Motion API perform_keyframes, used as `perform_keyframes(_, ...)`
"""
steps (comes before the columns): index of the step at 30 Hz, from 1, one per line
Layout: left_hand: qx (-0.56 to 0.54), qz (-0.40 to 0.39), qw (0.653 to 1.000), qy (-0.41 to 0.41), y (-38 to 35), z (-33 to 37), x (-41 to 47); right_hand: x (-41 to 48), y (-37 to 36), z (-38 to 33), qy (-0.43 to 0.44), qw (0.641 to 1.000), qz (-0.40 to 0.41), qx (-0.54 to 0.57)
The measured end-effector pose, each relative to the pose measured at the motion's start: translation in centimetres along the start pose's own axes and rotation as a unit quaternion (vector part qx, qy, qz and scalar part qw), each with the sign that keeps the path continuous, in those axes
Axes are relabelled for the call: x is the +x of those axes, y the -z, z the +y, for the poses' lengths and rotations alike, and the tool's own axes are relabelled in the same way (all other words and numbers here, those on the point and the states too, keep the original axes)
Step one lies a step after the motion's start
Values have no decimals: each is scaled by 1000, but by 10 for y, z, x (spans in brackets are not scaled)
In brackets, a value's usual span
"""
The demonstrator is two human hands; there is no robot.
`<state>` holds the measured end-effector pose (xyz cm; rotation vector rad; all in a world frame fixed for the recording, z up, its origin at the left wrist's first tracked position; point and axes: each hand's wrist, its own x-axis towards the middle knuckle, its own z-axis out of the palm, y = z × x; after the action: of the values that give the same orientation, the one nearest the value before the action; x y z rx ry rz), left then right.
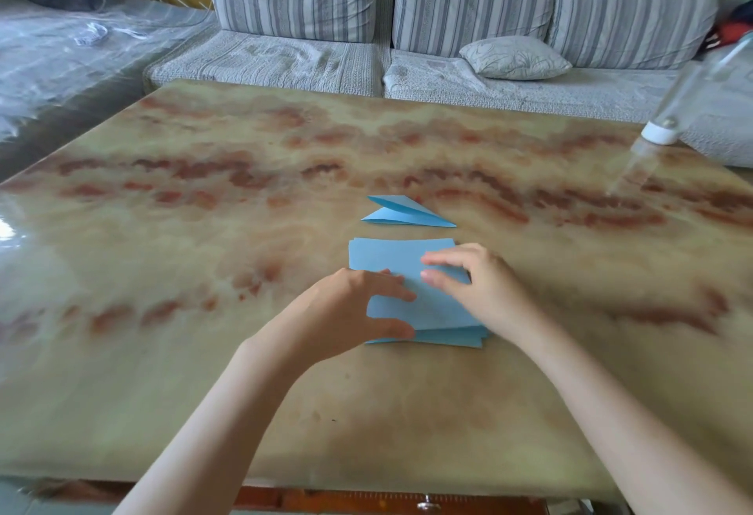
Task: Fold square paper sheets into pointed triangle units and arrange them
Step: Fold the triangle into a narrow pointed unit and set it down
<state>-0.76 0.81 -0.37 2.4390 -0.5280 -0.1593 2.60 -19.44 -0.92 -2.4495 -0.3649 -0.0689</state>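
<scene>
Top sheet (pixel 423 306), middle of desk (pixel 203 392), lies between both hands — left hand (pixel 358 310) pinches its left edge, right hand (pixel 476 282) presses flat-fingered on top.

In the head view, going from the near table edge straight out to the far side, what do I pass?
Blue paper stack → folded blue paper → far edge of the table → striped sofa.
</scene>
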Motion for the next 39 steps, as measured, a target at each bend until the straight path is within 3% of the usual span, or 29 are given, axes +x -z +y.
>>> perform_keyframes(3, 10, 19, 1000, -2, 3, 2, -2, -13, 0, -3, 29, 999, -41, -6)
perform_keyframes(8, 38, 124, 992, 3, 6, 10, -5, -24, 8, -9, 58, 997, -38, 38)
perform_keyframes(11, 30, 157, 987, 1, 7, 14, -3, -23, 3, -8, 55, 998, 4, -9)
perform_keyframes(14, -66, 226, 971, 31, 12, 18, -2, -21, 5, -10, 55, 993, 90, 59)
perform_keyframes(17, -231, 327, 909, 113, 20, 13, 1, -21, 11, -9, 49, 978, 128, 158)
perform_keyframes(20, -397, 283, 844, 223, 26, 7, 2, -22, 12, -13, 85, 968, 130, 196)
perform_keyframes(21, -395, 268, 843, 248, 26, 3, 2, -22, 12, -14, 104, 968, 127, 188)
perform_keyframes(23, -310, 274, 871, 264, 27, -5, 3, -23, 12, -15, 123, 965, 119, 198)
perform_keyframes(25, -292, 265, 885, 248, 31, -10, 2, -25, 14, -16, 113, 952, 93, 270)
perform_keyframes(28, -330, 189, 894, 236, 38, -10, 1, -29, 18, -16, 103, 928, 48, 354)
perform_keyframes(31, -363, 105, 892, 249, 41, -6, -1, -30, 22, -15, 103, 924, 21, 368)
perform_keyframes(39, -241, -22, 923, 298, 41, -4, -7, -31, 24, -18, 75, 906, 31, 415)
